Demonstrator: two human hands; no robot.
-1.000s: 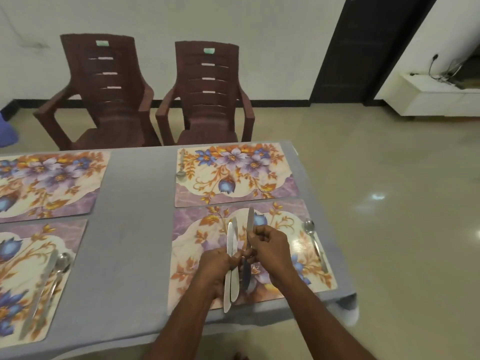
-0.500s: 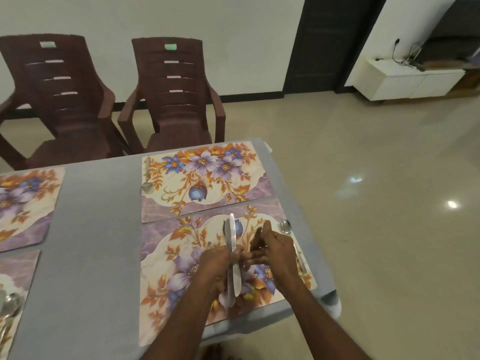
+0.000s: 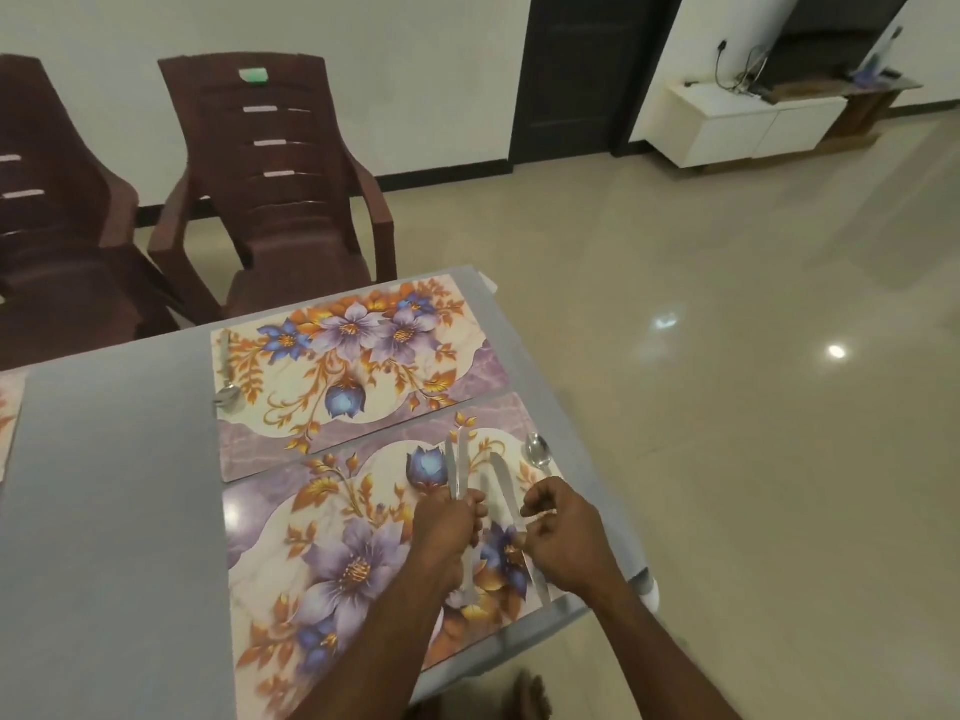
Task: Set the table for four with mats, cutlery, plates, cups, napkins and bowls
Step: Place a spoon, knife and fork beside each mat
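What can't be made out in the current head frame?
- Count of knives in the left hand: blades overlap, fingers hide the handles.
- Right hand grip on the single knife: fingers hide the contact.
- Spoon handle: behind the right hand.
- Left-side mat: cut off by the frame edge.
- Far mat's spoon: handle too faint.

Bare mat [image 3: 332, 558] left of hands; spoon [image 3: 538, 452] apparently crowds right edge.

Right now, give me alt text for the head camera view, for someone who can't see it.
A person's left hand grips two knives upright while the right hand pinches a third knife above the near floral mat. A spoon lies at that mat's right edge; another spoon lies on the far mat.
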